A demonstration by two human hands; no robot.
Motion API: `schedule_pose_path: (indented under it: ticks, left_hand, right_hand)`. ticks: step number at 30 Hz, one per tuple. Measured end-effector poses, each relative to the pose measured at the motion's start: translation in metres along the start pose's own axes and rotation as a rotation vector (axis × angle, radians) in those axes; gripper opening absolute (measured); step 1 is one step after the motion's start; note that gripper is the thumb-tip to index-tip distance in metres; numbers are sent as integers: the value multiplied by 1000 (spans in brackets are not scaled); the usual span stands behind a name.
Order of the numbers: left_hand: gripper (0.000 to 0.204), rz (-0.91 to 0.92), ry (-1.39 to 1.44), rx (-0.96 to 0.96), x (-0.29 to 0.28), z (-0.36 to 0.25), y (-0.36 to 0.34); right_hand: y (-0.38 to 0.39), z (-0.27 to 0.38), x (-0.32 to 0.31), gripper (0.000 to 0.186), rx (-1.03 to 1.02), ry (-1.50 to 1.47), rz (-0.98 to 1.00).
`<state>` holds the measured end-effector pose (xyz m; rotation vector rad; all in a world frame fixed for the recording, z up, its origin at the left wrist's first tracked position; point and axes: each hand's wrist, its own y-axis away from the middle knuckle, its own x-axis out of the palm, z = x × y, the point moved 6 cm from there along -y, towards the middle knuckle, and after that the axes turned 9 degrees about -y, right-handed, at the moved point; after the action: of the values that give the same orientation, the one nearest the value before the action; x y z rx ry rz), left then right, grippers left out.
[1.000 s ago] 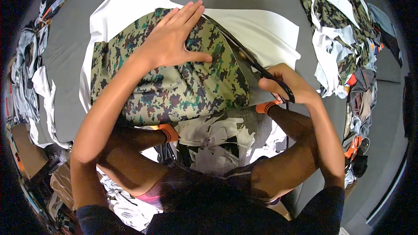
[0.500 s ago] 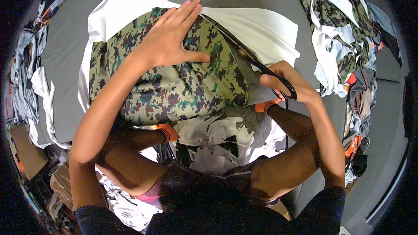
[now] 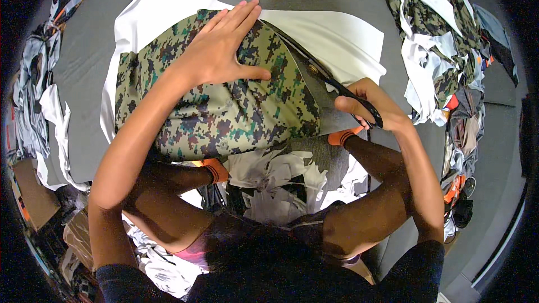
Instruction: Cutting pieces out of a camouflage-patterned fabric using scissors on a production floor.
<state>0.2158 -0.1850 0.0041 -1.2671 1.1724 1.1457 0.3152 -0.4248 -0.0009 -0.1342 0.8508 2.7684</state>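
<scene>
A piece of camouflage fabric [image 3: 264,112] lies over white fabric [image 3: 337,36] on the grey surface before me. My left hand [image 3: 222,53] presses flat on the camouflage piece, its fingers stretched toward the far edge and the thumb spread aside. In my right hand [image 3: 368,104] are black scissors [image 3: 314,70], gripped by the handles. Their long blades run up and left along the right edge of the camouflage piece, where the white cloth meets it. The blade tips end close to my left fingertips. How far the blades are apart is hard to make out.
White scraps [image 3: 275,179] are heaped between my legs at the near edge. More white and camouflage cloth [image 3: 429,50] is piled at the far right. Grey garments [image 3: 33,98] lie along the left, above a cardboard box [image 3: 36,193]. Mixed cloth [image 3: 469,118] lines the right side.
</scene>
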Motion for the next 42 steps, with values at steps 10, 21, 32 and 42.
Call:
schedule_pose_path:
  ticks: [10,21,32,42]
  left_hand:
    - [104,-2,-5,4,-2,-1,-1]
    - [99,-49,-6,44,-3,6,6]
    - [51,-67,-125,-705,-75,137,202]
    - [22,-305,765,-1075,-58,184,243]
  right_hand:
    - [1,2,-5,52,-6,48,-3]
    - [7,16,-23,44,-115,-19,46]
    - [0,45,-80,29,-363,274,-599]
    - [-22,4,-85,31,-472,769,-1063]
